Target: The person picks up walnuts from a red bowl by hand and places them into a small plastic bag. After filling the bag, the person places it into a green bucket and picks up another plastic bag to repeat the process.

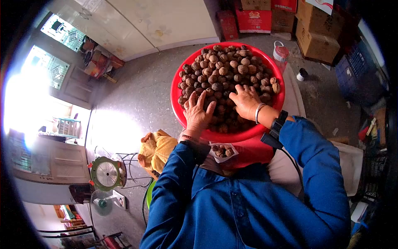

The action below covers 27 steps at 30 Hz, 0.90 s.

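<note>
A large red plastic basin [177, 106] heaped with brown walnuts [217, 70] sits in front of my body. My left hand [198, 113] lies over the near left part of the heap, fingers spread and resting on the nuts. On the right side, my right hand [248, 103] reaches into the pile with its fingers bent downward among the walnuts; what they close on is hidden. A bracelet and a dark watch are on the right wrist. Just below the basin's near rim, a small white paper tray [224, 152] holds several walnuts.
A bottle with a pinkish lid [281, 50] stands beyond the basin's right rim. Cardboard boxes [321, 43] are stacked at the back right. On the left are a yellow cloth [156, 149], a round green-rimmed fan [107, 173] and loose cables on the floor.
</note>
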Tool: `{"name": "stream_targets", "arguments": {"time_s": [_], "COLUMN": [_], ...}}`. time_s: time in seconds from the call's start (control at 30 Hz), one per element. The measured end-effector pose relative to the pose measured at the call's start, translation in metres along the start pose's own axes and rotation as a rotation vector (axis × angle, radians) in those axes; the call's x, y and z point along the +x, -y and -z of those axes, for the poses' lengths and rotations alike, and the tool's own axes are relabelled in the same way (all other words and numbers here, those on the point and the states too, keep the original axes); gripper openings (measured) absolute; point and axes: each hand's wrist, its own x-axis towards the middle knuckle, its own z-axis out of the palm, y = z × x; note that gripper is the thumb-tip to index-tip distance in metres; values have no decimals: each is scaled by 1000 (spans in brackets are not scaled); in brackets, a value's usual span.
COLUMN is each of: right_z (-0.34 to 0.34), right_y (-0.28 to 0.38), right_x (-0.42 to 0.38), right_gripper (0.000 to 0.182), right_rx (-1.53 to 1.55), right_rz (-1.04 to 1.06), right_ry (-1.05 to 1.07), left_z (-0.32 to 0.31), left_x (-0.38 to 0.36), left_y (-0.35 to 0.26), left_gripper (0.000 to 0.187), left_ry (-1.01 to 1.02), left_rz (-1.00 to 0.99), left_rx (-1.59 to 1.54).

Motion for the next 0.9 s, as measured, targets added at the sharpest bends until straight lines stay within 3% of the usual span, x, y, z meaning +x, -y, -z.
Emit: {"name": "stream_targets", "arguments": {"time_s": [0.17, 0.37, 0.53, 0.67, 0.8, 0.9], "right_z": [2, 2, -3, -2, -3, -5], "right_y": [0, 0, -2, -1, -5, -10], "right_x": [-1, -1, 0, 1, 2, 13], "right_gripper": [28, 29, 25, 24, 20, 17], "right_rx": [40, 16, 22, 31, 121, 206], "right_rz": [-18, -26, -9, -4, 95, 75], "right_ry": [44, 71, 28, -3, -109, -126], "left_z": [5, 2, -3, 1, 5, 13], "left_x": [-7, -10, -6, -7, -10, -15], "left_y": [-4, -6, 3, 1, -4, -8], "left_gripper": [69, 67, 52, 55, 63, 70], "left_ry": [42, 2, -27, 14, 90, 0], "left_rz": [-45, -236, -506, -647, -629, -556], "left_rx": [-47, -104, -233, -248, -377, -349]}}
